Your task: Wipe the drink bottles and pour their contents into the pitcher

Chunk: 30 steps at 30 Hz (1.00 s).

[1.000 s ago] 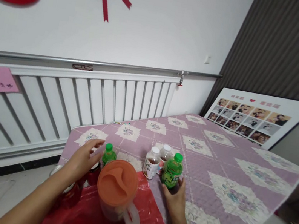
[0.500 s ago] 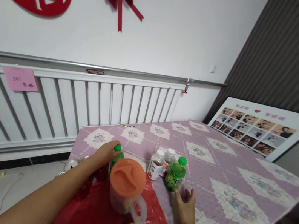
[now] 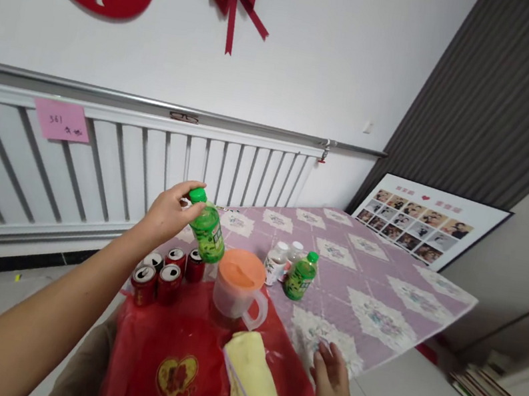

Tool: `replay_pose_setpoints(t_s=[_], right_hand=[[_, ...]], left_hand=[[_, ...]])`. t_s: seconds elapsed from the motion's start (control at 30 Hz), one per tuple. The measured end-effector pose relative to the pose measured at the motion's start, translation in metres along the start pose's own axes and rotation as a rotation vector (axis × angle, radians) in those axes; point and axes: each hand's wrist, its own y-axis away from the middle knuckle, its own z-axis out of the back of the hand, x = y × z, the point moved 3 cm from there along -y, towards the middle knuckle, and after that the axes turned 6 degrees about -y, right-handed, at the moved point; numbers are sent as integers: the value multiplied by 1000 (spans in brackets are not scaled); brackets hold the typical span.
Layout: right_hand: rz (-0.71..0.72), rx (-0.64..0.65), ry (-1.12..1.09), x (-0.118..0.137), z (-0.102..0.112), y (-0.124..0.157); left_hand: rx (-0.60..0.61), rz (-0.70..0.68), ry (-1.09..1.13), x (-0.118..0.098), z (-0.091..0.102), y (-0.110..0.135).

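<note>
My left hand [image 3: 175, 211] grips a green-capped drink bottle [image 3: 208, 232] by its cap and neck, with the bottle tilted and raised beside several opened drink cans [image 3: 169, 283]. A translucent pitcher [image 3: 227, 300] with an orange lid [image 3: 241, 268] stands just right of that bottle. Beyond the pitcher, two small white-capped bottles [image 3: 275, 264] and a second green bottle [image 3: 301, 276] form a group. My right hand [image 3: 331, 371] hovers at the near edge of the tablecloth, fingers loosely apart and holding nothing. A folded yellow cloth [image 3: 256, 386] lies to its left.
A shiny red sheet [image 3: 144, 340] covers the near part of the table, over a purple floral tablecloth [image 3: 337, 251]. Behind it runs a white radiator [image 3: 248, 175] with a pipe above. A photo board [image 3: 417, 223] leans at the far right.
My left hand has lifted the green bottle up from behind the pitcher. My right hand has moved away from the other green bottle, toward me. The view has shifted, showing more cans and cloth.
</note>
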Motion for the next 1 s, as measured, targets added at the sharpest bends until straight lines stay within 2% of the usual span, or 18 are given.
replay_pose_setpoints(t_s=[0.1, 0.2, 0.33, 0.43, 0.53, 0.73, 0.87, 1.0], right_hand=[[1, 21, -52, 15, -9, 38], [39, 99, -87, 32, -26, 71], [94, 219, -126, 47, -49, 107], [115, 272, -106, 49, -63, 128], [135, 321, -100, 44, -75, 145], [178, 467, -75, 32, -96, 167], [222, 508, -16, 41, -108, 173], [287, 533, 48, 67, -125, 179]], left_hand=[[67, 22, 69, -8, 14, 31], [41, -34, 107, -9, 24, 55], [-7, -67, 121, -4, 37, 71], [77, -67, 107, 0, 39, 82], [235, -73, 92, 6, 25, 103], [481, -50, 254, 22, -24, 155], [461, 37, 320, 36, -47, 177], [387, 89, 359, 42, -60, 193]])
